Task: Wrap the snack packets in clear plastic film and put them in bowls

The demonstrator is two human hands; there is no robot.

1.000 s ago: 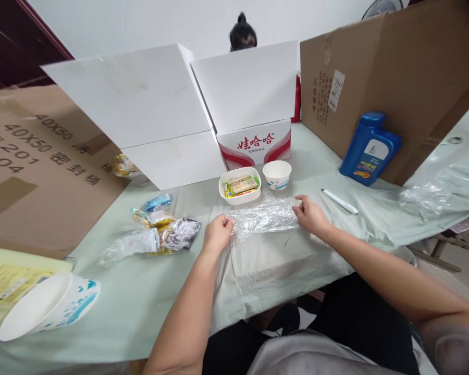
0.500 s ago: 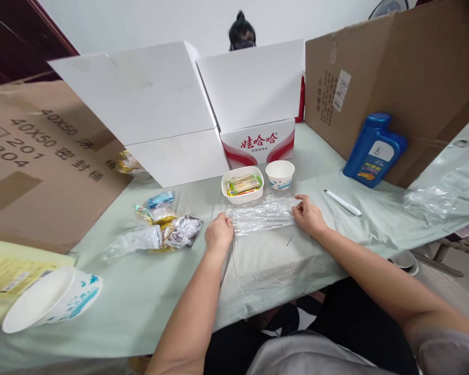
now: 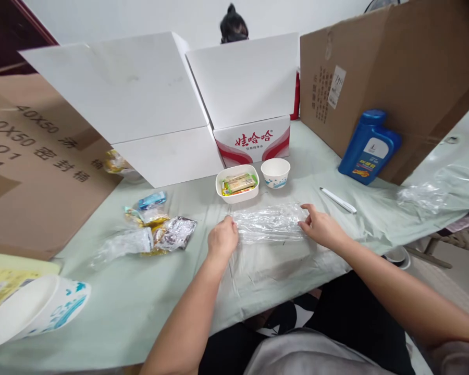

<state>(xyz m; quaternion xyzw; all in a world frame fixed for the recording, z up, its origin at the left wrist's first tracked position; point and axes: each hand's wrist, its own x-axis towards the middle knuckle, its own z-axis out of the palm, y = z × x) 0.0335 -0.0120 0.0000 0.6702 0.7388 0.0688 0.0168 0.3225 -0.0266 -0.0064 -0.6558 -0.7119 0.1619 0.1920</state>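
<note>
A crumpled clear plastic bag (image 3: 271, 223) lies spread flat on the table in front of me. My left hand (image 3: 223, 237) is closed on its left end, with the thumb and fingers pinched together. At the right end, my right hand (image 3: 319, 225) grips the edge; its index finger and thumb look bent and a little apart. Just beyond the bag stands a white bowl (image 3: 237, 198) with small colourful packets (image 3: 239, 183) inside. Beside that is a white paper cup (image 3: 275, 174) with a blue pattern.
Several crumpled wrappers (image 3: 160, 229) lie left. A large paper tub (image 3: 68, 307) tilts at the near left. To the right are a white pen-like tool (image 3: 338, 200) and a blue bottle (image 3: 369, 148). White boxes (image 3: 254, 78) and a cardboard box (image 3: 359, 67) stand behind; a person's head shows beyond.
My hands have moved slightly nearer to me, and the right one farther right. The plastic bag lies wider between them, apart from the white bowl. The whole view has shifted a little.
</note>
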